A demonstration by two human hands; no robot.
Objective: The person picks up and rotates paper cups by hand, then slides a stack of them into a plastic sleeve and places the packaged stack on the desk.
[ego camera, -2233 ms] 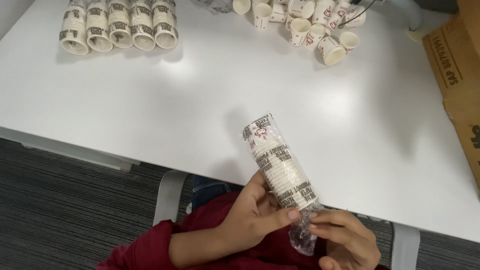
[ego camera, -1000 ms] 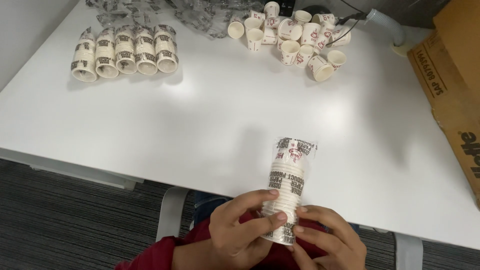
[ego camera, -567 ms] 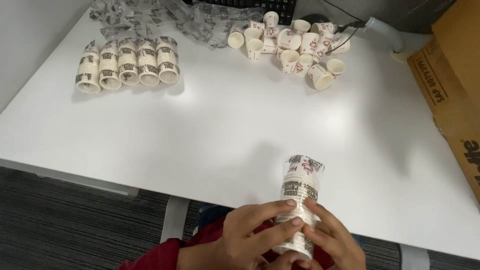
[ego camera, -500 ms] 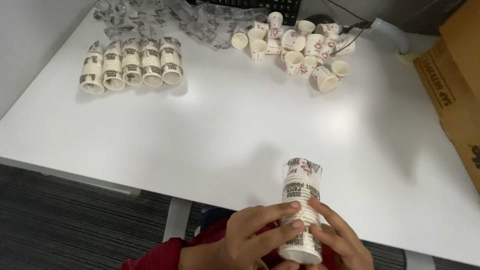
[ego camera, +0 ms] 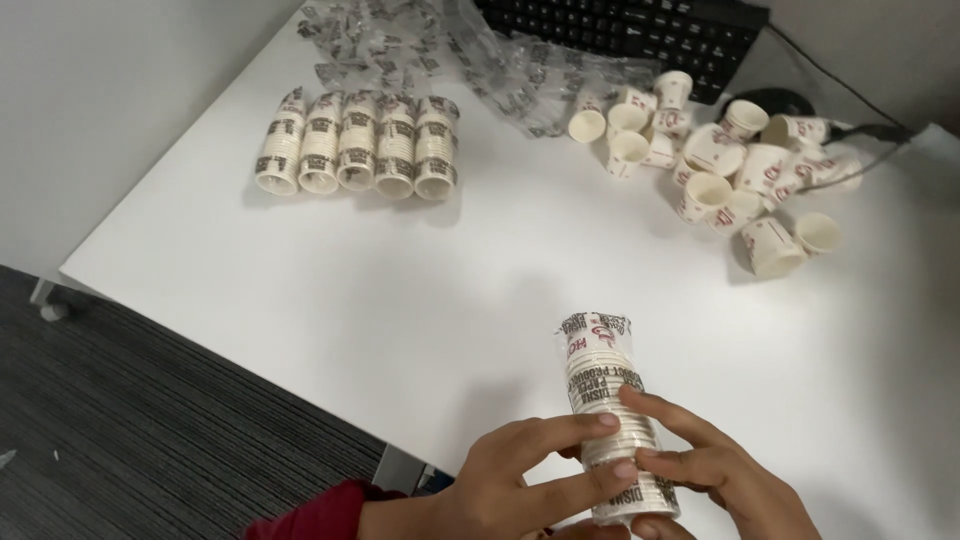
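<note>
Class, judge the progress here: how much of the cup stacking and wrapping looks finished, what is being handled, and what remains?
Done: five wrapped stacks lie side by side at the table's far left. In hand: the left hand and right hand grip another wrapped stack of cups. Left: a heap of loose cups near the keyboard, with empty plastic sleeves beside it.

A white worktop (ego camera: 300, 270) filled the view; dark grey carpet (ego camera: 150, 440) lay at seven o'clock, a pale wall (ego camera: 100, 90) at ten.
</note>
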